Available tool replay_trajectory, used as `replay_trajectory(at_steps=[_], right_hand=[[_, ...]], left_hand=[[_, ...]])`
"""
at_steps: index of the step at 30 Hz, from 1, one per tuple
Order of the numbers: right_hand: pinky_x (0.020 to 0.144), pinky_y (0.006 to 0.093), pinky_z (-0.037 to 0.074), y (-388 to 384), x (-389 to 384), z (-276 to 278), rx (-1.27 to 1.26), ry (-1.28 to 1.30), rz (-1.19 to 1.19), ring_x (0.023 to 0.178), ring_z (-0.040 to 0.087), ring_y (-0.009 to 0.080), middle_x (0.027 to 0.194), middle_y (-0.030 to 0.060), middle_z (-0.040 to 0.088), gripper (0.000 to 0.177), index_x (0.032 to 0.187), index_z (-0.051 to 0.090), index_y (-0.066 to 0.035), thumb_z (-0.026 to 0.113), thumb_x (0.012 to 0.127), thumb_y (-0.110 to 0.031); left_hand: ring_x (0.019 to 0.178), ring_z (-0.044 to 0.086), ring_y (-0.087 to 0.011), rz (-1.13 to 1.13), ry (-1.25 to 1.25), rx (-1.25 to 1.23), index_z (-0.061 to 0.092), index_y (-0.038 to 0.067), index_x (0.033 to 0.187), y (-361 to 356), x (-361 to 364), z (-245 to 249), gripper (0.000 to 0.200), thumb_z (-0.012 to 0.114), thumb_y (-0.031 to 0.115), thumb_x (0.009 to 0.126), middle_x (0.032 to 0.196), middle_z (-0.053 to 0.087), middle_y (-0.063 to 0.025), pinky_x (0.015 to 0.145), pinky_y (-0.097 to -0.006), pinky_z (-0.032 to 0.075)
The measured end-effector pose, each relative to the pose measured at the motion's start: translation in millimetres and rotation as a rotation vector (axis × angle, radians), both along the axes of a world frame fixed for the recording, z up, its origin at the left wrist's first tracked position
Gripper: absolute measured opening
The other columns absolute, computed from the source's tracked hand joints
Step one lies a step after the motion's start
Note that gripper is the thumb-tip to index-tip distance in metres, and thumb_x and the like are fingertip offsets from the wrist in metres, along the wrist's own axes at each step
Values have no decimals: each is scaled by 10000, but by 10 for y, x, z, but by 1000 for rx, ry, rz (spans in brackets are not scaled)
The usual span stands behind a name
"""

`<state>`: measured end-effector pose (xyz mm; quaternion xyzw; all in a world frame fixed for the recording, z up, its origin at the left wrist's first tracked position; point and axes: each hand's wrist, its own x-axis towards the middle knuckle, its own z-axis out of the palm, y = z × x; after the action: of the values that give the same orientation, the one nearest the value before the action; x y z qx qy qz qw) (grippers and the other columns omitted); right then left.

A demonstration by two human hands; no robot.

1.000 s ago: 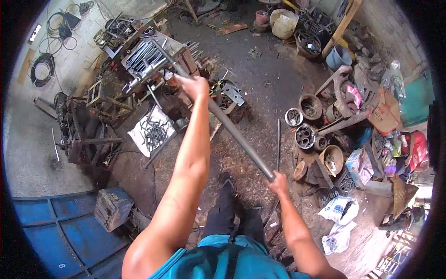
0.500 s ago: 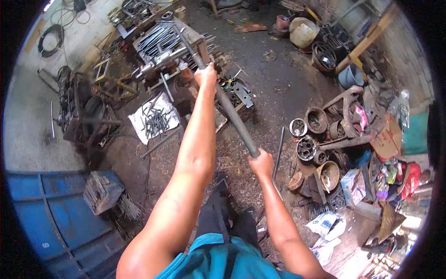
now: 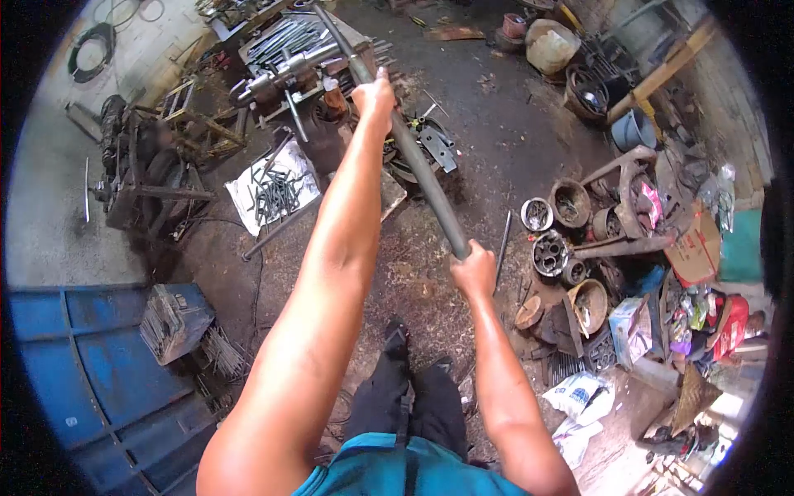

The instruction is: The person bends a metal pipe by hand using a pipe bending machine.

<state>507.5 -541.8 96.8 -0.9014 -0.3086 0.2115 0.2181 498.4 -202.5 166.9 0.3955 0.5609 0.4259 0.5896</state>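
Note:
A long grey metal pipe (image 3: 423,177) slants across the middle, with a thinner section at its far end over the workbench. My left hand (image 3: 376,97) is wrapped round it partway up, thumb along the top. Closed on its near end is my right hand (image 3: 474,270), lower and to the right. Beside the pipe's far part, a metal clamp-like fixture (image 3: 269,85) with a crossbar sits at the bench's front edge. Many thin metal rods (image 3: 285,37) lie on the bench behind it.
Left of my arm, a white sack (image 3: 244,192) carries short bent rods. Several buckets and pots of metal parts, including a white pot (image 3: 538,213), crowd the right side. A blue metal panel (image 3: 50,364) stands at lower left. Another rod (image 3: 504,248) lies near my right hand.
Both hands and the pipe have moved forward, away from my body, the left hand more than the right. The whole view has shifted slightly.

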Motion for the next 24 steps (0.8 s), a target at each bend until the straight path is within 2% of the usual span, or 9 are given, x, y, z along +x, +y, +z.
replay_trajectory(at_steps=[2,6,11,16,18,19,20,22,24], right_hand=[[769,472,522,-19,-13,-15,-31,-13,-29,855,652,391,866,211,673,379,1017,655,-84,711,686,-258],[799,466,517,19,-6,63,-70,74,-55,891,648,386,899,217,671,363,1031,652,-86,683,696,-222],[784,470,515,-72,-45,-38,-3,3,-37,858,656,382,871,207,676,334,1009,661,-112,691,699,-231],[689,422,516,-142,-65,0,62,-11,-19,759,669,352,786,200,675,386,978,660,-40,743,672,-261],[701,387,515,-77,157,-274,166,336,78,774,689,285,767,162,686,397,991,667,-53,735,676,-284],[662,348,497,41,238,-355,198,422,82,705,663,205,712,102,672,374,941,670,-23,751,661,-257],[612,333,479,437,327,-147,380,455,219,645,621,170,675,76,647,338,879,662,-4,765,657,-237],[558,327,451,937,379,-6,387,861,153,592,576,157,652,68,623,320,829,656,3,771,666,-247],[540,353,448,1242,350,-79,93,640,171,575,601,189,632,101,629,291,738,655,5,762,685,-260]], left_hand=[[535,543,-188,19,174,74,590,-61,847,-68,-26,95,403,665,334,873,643,575,-100,462,-360,450],[558,551,-200,-34,-30,3,573,-78,891,-9,-17,-15,420,658,333,877,676,584,-112,480,-377,467],[601,587,-223,3,67,86,583,-86,912,-234,-85,167,434,677,333,854,738,634,-145,530,-398,486],[593,560,-218,-27,101,75,599,-29,816,40,19,-233,466,638,433,857,712,591,-114,557,-427,462],[523,521,-212,-12,144,78,586,-23,762,-42,-13,-45,429,638,391,862,638,555,-93,502,-406,441],[688,623,-234,-8,67,36,629,-87,847,-90,-32,5,459,685,368,824,819,664,-182,630,-397,506],[745,647,-275,68,288,103,646,-82,908,223,75,-374,476,673,386,828,841,671,-213,691,-400,503],[783,660,-290,22,235,101,654,-86,892,236,52,-402,484,668,394,832,851,679,-217,714,-416,492],[689,639,-267,4,227,72,644,-94,835,187,35,-345,474,679,379,835,766,674,-178,657,-403,486]])
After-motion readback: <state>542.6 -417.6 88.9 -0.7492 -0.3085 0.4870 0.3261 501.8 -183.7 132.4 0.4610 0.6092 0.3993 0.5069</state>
